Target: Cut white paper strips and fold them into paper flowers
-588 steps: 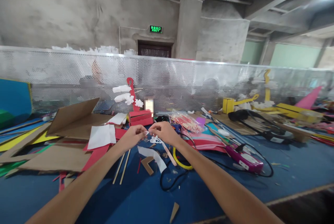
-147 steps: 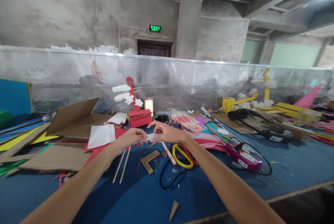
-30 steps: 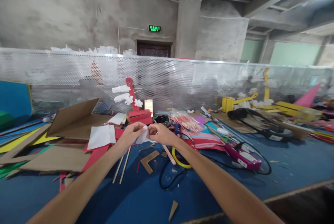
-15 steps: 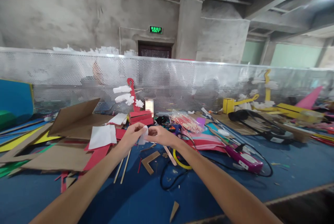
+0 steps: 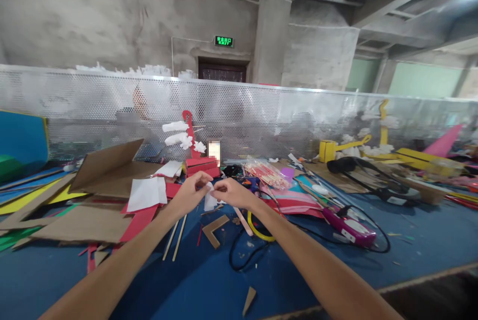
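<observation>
My left hand and my right hand meet above the blue table, fingertips pinched together. Between them hangs a small white piece of paper, gripped at its top by both hands. Just beyond the hands stands a red paper model with white tufts on a red stem. A white sheet lies to the left of my left hand. Under the hands lie a brown L-shaped cardboard piece, thin wooden sticks and a yellow ring.
Cardboard sheets and red paper strips are piled at left. A pink glue gun with a black cable lies at right, a bag of red sticks behind. A perforated metal screen closes off the table's far side.
Over the last second the white paper has dropped from a bunched shape between my fingers to hanging down below them. Both hands stay in about the same spot.
</observation>
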The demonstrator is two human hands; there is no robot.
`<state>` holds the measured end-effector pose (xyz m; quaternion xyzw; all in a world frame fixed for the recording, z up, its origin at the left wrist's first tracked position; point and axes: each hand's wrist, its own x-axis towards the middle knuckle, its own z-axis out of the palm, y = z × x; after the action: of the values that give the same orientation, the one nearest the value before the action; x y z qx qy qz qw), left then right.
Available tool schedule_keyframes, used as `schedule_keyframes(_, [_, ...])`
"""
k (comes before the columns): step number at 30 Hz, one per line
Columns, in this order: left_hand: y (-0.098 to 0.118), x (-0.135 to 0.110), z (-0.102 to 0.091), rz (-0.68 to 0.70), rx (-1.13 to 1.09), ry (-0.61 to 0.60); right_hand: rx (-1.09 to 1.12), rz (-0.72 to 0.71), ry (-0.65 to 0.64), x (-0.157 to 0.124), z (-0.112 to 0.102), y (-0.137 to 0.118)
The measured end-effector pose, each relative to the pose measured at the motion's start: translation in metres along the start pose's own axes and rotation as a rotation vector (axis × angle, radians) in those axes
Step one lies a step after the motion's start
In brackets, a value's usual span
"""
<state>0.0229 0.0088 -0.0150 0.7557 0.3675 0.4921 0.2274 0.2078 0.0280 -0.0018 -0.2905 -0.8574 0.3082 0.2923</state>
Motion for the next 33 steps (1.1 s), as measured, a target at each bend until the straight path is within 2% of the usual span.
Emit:
schedule_keyframes(8, [0.001,0.0,0.004,0.003,0.006,0.019,0.145,0.022,0.123,0.004,0.008,0.009])
schedule_keyframes(15, [0.0,-0.001,0.001,-0.02,0.047,0.035,0.075,0.048,0.135,0.005,0.005,0.009])
schedule_keyframes(33, [-0.007,0.0,0.0,-0.008,0.088,0.037,-0.181,-0.057,0.142,0.004,0.004,0.014])
